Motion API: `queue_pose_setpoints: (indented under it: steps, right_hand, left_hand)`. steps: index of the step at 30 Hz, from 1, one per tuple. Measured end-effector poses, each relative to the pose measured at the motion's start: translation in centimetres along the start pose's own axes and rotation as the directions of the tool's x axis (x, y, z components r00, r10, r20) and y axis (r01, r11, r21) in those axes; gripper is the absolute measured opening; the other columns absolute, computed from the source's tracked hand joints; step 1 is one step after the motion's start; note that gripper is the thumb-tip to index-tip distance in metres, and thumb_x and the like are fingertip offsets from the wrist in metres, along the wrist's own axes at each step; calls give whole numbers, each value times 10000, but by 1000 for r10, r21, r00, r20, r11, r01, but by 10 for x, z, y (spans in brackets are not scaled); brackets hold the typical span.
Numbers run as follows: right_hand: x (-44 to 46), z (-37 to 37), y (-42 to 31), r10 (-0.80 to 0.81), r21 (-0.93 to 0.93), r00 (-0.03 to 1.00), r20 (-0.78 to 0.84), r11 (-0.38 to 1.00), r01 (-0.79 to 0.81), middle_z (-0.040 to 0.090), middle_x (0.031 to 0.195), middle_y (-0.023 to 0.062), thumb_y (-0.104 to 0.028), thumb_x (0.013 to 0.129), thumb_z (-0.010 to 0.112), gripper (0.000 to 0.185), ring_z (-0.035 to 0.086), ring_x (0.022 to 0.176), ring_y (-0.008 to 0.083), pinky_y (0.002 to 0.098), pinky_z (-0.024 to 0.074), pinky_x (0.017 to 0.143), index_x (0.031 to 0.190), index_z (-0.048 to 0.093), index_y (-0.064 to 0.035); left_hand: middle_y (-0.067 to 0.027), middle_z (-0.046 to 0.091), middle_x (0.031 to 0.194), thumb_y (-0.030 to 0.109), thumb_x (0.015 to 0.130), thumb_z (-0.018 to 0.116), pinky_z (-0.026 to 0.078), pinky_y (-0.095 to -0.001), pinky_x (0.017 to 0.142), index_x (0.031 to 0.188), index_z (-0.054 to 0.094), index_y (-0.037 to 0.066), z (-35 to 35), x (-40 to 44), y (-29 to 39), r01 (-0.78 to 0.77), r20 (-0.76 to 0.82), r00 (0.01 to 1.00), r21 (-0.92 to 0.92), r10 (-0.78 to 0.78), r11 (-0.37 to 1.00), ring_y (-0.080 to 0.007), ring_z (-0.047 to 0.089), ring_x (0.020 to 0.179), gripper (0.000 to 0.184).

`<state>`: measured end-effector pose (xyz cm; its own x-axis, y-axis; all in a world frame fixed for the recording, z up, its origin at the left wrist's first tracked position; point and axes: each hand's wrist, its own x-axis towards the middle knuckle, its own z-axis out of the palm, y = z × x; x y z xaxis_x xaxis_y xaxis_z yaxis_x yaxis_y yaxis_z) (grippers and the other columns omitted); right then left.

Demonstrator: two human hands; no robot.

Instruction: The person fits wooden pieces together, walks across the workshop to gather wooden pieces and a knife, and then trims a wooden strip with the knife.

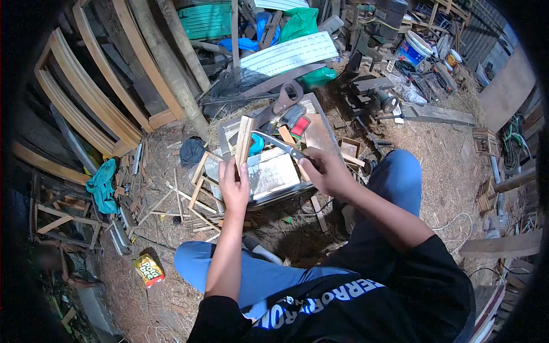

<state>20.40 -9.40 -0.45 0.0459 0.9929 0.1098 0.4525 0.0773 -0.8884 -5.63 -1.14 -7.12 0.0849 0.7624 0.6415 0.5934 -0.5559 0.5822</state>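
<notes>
In the head view, a wood strip (244, 137) is held upright and slightly tilted in the left hand (233, 182), its lower end gripped between the thumb and the fingers, above the near left part of the low tabletop (319, 136). A knife (284, 147) is held by its dark handle in the right hand (327, 171), which is closed around it; the blade is pointed across toward the strip, and whether the wood is touched by its tip cannot be told. Beneath the hands, a pale board (275, 173) is seen on the tabletop, with a blue ring (257, 144) partly hidden just beyond it. A saw (287, 98) is laid at the far side, its handle turned outward, and a red item (300, 125) is placed near it. To the left of the tabletop, thin sticks (176, 197) are scattered on the ground near a black bag (193, 151). Farther left, a green cloth (103, 186) is hung over some wood, and a yellow packet (150, 270) is seen on the ground by the person's knee (191, 262).
</notes>
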Motion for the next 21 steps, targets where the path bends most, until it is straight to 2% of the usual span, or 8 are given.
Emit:
queue_pose_setpoints:
  steps: [3, 4, 7, 10, 13, 17, 21]
  right_hand:
    - [3, 1, 0, 59, 116, 998, 35, 991, -63, 636, 704, 77, -228, 1031, 644, 262, 574, 635, 140, 364, 462, 594, 1029, 691, 30]
    - [1, -3, -4, 101, 101, 993, 63, 989, -107, 638, 708, 60, -235, 1034, 645, 268, 563, 641, 118, 351, 461, 594, 1022, 689, 28]
    - [2, -7, -15, 120, 151, 983, 141, 978, -141, 463, 682, -40, -181, 1077, 598, 216, 409, 611, 72, 310, 331, 547, 1012, 669, 12]
    - [-2, -4, -11, -169, -199, 985, -30, 967, 160, 467, 639, 38, -194, 1069, 591, 212, 414, 582, 122, 344, 342, 546, 991, 661, -9]
    - [-3, 1, -17, -105, -192, 994, -37, 977, 97, 458, 626, 100, -211, 1066, 583, 224, 407, 565, 161, 365, 342, 544, 971, 651, -20]
    - [-1, -2, -25, -8, -188, 999, -51, 982, -2, 474, 621, 79, -226, 1057, 602, 254, 409, 564, 144, 368, 345, 542, 955, 650, 2]
    - [4, 0, -15, -3, -130, 998, -69, 992, -6, 472, 629, 48, -234, 1055, 614, 281, 404, 574, 117, 363, 340, 540, 945, 649, 22]
  left_hand:
    - [-209, 554, 954, 90, 978, 683, 485, -438, 740, 1203, 636, -82, -1, 0, 0, -5, -4, 1000, -4, 5, 1000, -365, 579, 834, 287]
    - [-204, 553, 951, 87, 977, 682, 485, -433, 732, 1199, 637, -82, -1, 0, 1, -12, -11, 1000, -3, 12, 1000, -358, 581, 828, 282]
    - [-186, 547, 935, 77, 972, 682, 484, -414, 703, 1202, 636, -75, -5, 0, 2, 37, 9, 999, 4, -37, 999, -330, 583, 801, 280]
    - [-166, 541, 924, 72, 967, 686, 483, -395, 687, 1204, 638, -62, -3, 3, 3, -30, -32, 999, 25, 31, 999, -308, 584, 781, 277]
    - [-166, 554, 933, 74, 951, 698, 491, -410, 702, 1188, 642, -40, -3, 2, 7, 65, -29, 997, 4, -65, 998, -328, 585, 781, 269]
    - [-179, 586, 968, 91, 936, 708, 508, -438, 735, 1169, 641, -13, 2, 6, -1, -24, -76, 997, 82, 30, 996, -363, 607, 824, 264]
    - [-192, 605, 996, 104, 934, 707, 519, -457, 771, 1171, 641, 1, 5, 8, 1, -14, -84, 996, 94, 22, 995, -393, 624, 866, 267]
